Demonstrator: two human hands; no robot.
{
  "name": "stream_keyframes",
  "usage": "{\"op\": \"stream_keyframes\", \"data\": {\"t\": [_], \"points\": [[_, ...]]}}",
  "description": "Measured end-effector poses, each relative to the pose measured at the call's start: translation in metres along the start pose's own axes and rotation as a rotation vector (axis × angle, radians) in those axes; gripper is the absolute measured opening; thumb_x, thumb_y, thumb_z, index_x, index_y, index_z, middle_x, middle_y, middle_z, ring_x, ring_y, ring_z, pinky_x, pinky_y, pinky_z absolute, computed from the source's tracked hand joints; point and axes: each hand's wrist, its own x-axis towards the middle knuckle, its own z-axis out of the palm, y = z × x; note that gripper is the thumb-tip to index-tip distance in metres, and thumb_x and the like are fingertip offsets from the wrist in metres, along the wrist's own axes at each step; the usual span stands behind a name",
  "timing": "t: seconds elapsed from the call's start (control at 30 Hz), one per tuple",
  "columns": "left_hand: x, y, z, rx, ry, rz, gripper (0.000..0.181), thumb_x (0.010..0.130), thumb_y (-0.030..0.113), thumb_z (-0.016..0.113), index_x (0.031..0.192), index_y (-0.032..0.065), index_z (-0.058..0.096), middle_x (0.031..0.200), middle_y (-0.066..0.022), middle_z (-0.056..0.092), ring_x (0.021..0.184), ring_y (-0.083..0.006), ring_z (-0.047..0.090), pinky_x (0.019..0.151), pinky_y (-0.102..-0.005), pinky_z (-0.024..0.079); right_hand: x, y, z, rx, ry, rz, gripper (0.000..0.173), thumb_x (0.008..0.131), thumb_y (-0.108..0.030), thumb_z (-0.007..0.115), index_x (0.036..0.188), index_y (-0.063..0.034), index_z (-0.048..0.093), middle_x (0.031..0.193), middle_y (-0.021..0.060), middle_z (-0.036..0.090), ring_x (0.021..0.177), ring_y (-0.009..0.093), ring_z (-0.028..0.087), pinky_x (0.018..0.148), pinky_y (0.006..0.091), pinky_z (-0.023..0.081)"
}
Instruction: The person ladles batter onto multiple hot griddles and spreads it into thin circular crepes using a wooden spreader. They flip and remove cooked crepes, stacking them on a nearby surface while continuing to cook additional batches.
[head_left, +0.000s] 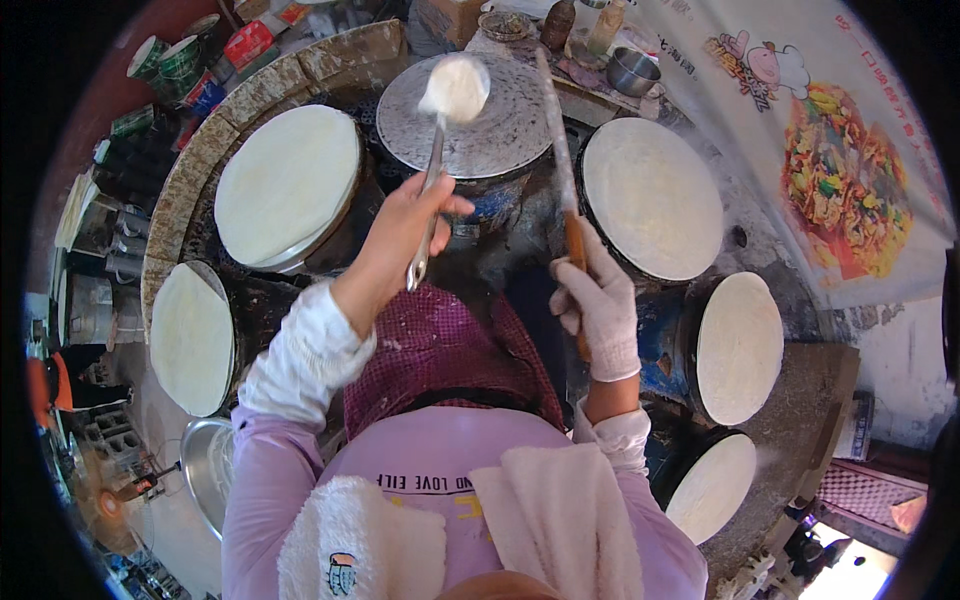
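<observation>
My bare left hand (394, 236) grips the handle of a metal ladle (432, 169). Pale batter (456, 91) fills the ladle's bowl, which is over the bare round griddle (517, 124) in front of me. In my right hand (604, 311), which wears a white glove, is a long flat spreader (556, 135) with a wooden handle. Its blade points away from me, past the right edge of that griddle. Thin pale crepes cover the griddles on both sides, among them a near-left crepe (289, 184) and a near-right crepe (651, 199).
A curved brick wall (247, 105) rings the griddles at left. Beyond the middle griddle stand bottles (606, 26) and a steel bowl (634, 71). More crepes lie on a left griddle (191, 341) and right griddles (741, 349). A steel basin (208, 469) is beside my left elbow.
</observation>
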Motion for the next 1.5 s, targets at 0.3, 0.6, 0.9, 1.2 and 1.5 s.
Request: {"op": "stream_keyframes", "data": {"t": [0.3, 0.6, 0.9, 1.2, 1.5], "points": [[0.203, -0.039, 0.025, 0.159, 0.008, -0.054, 0.027, 0.098, 0.024, 0.061, 0.116, 0.0039, 0.061, 0.076, -0.0034, 0.060, 0.052, -0.0125, 0.051, 0.049, -0.0261, 0.041, 0.116, 0.025, 0.006, 0.184, 0.014, 0.080, 0.063, 0.096, -0.015, 0.067, 0.155, -0.0116, 0.045, 0.080, 0.0018, 0.062, 0.050, 0.007, 0.052, 0.040, 0.0216, 0.036], [0.238, -0.081, -0.043, 1.367, 0.340, 0.398, 0.055, 0.093, 0.021, 0.064, 0.147, 0.0175, 0.053, 0.107, -0.0244, 0.070, 0.094, -0.0432, 0.069, 0.077, -0.0524, 0.055, 0.163, 0.042, 0.061, 0.416, 0.114, 0.195, 0.058, 0.099, -0.013, 0.059, 0.154, -0.0262, 0.047, 0.078, -0.0007, 0.058, 0.048, 0.007, 0.046, 0.039, 0.0234, 0.035], [0.223, 0.030, -0.098, 0.978, 0.659, 0.830, 0.049, 0.101, 0.025, 0.058, 0.149, 0.0150, 0.052, 0.104, -0.0125, 0.073, 0.085, -0.0267, 0.070, 0.078, -0.0363, 0.054, 0.226, 0.099, 0.085, 0.478, 0.237, 0.158, 0.052, 0.098, -0.018, 0.060, 0.149, -0.0241, 0.050, 0.081, 0.0027, 0.060, 0.049, 0.009, 0.048, 0.040, 0.0262, 0.036], [0.058, -0.074, -0.102, 0.084, 0.354, -0.099, 0.033, 0.102, 0.034, 0.065, 0.080, 0.0152, 0.049, 0.058, 0.0062, 0.044, 0.047, -0.0057, 0.039, 0.043, -0.0239, 0.029, 0.323, 0.068, 0.113, -0.184, 0.069, -0.172, 0.050, 0.095, -0.018, 0.063, 0.143, -0.0074, 0.056, 0.097, 0.0086, 0.067, 0.082, 0.022, 0.065, 0.074, 0.0356, 0.052], [-0.125, -0.258, -0.171, 0.634, 0.628, -0.283, 0.033, 0.093, 0.025, 0.069, 0.069, 0.0035, 0.059, 0.058, -0.0095, 0.056, 0.052, -0.0284, 0.057, 0.052, -0.0418, 0.042, 0.189, 0.107, -0.001, -1.178, 0.307, -0.215, 0.055, 0.098, -0.030, 0.062, 0.146, -0.0071, 0.050, 0.110, 0.0296, 0.067, 0.100, 0.047, 0.068, 0.085, 0.0515, 0.055]]}}
